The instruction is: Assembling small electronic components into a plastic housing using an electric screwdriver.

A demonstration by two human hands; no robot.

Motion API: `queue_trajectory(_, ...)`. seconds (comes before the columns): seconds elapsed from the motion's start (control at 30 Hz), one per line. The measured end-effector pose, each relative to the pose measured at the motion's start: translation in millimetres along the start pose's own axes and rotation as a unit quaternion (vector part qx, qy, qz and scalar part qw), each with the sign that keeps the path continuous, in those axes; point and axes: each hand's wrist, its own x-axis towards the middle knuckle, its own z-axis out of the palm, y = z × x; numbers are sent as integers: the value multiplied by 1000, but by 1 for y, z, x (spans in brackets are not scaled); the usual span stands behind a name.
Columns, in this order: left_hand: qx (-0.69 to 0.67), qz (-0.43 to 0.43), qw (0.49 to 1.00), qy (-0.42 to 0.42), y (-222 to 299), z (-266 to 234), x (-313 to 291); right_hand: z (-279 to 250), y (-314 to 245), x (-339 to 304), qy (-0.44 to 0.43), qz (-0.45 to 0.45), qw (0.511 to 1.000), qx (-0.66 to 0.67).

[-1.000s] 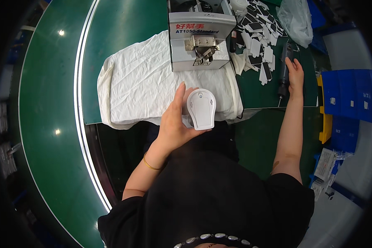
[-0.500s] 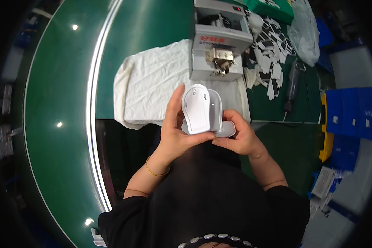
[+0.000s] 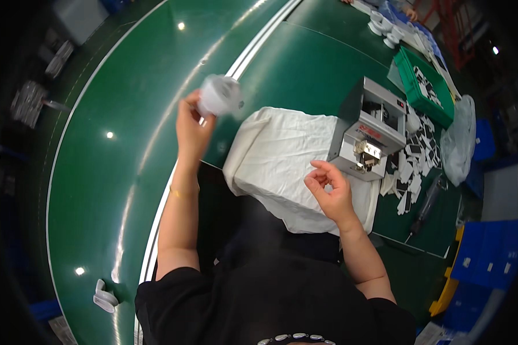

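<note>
Gripping a white plastic part (image 3: 218,95) (blurred) in left hand (image 3: 191,123), right hand (image 3: 329,188) empty over white cloth (image 3: 282,155)

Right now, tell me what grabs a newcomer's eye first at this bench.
The left hand is raised over the curved green conveyor belt, gripping a blurred white plastic housing. At centre lies a crumpled white cloth, with a small grey metal benchtop machine at its right edge. The empty right hand hovers above the cloth, fingers curled.
</note>
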Motion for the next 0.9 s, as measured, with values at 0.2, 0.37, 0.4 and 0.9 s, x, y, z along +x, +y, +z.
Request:
queue_trajectory(0.2,286,-108,950,60,-102,-37,80,14,23,-5,0,-3,994,-112)
queue_trajectory(0.37,275,-128,951,61,-108,-25,79,15,33,-7,21,5,995,-92)
queue_trajectory(0.4,281,-125,950,59,-101,-30,72,15,35,-7,5,2,996,-86)
queue_trajectory(0.9,567,-650,377,338,116,-447,-252,6,44,-4,-33,1,998,-61)
